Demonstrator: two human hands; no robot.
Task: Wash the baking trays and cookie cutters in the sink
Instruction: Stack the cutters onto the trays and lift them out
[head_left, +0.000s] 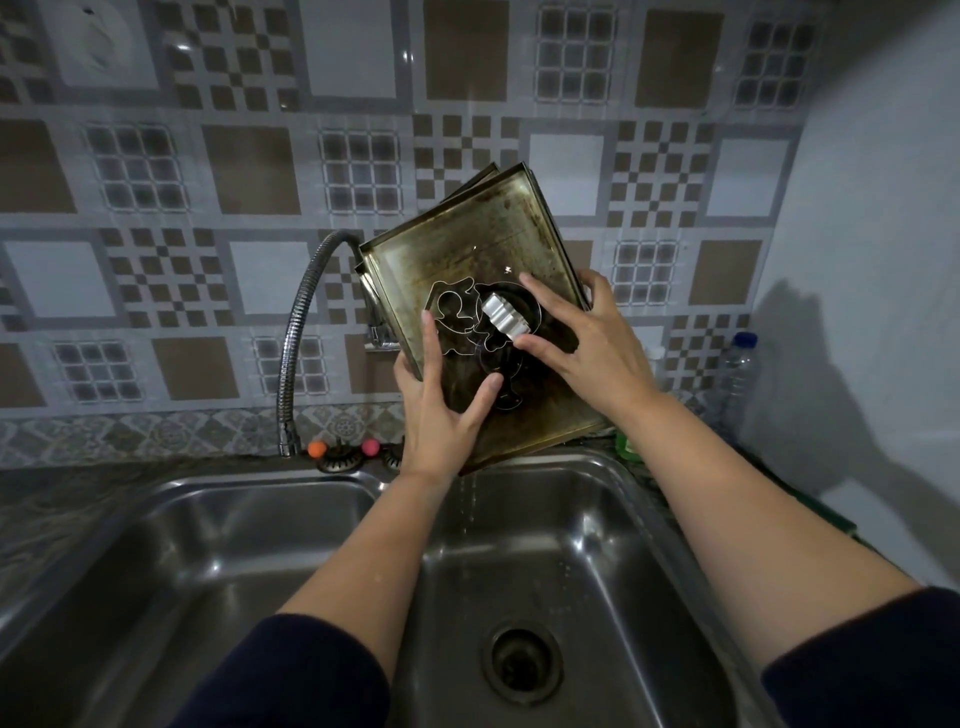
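Observation:
A stack of stained metal baking trays is held tilted above the right sink basin, far end raised toward the wall. Water trickles from the lower edge into the basin. Several thin metal cookie cutters and a white plastic cutter lie on the top tray. My left hand grips the stack's left edge, thumb pressing on the cutters. My right hand holds the right edge, with thumb and forefinger around the white cutter.
A flexible chrome faucet arches up behind the left basin. Orange and pink knobs sit at the sink's back rim. A clear plastic bottle and a green bottle stand at the right by the wall.

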